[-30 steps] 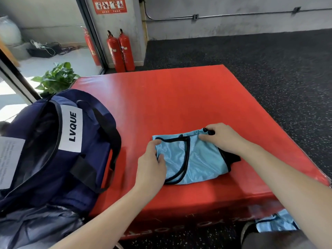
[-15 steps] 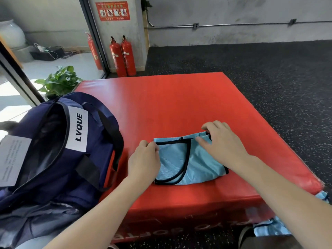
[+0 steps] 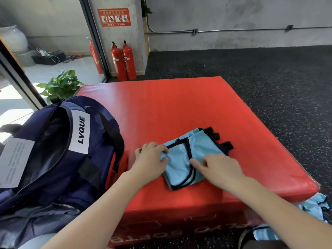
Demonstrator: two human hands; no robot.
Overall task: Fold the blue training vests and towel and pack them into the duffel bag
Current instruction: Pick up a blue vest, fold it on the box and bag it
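Our left hand point(image 3: 150, 159) pinches the folded light-blue mesh vest point(image 3: 188, 159) edge; our right hand point(image 3: 219, 166) presses flat, keeping the fold before bagging.

Folded blue vest point(image 3: 186, 159) on red mat; navy duffel bag point(image 3: 59, 151) unzipped, left.

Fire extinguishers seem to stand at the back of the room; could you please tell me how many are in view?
3. Two stand side by side by the concrete pillar, and one is to their left, behind the glass. Others may be hidden.
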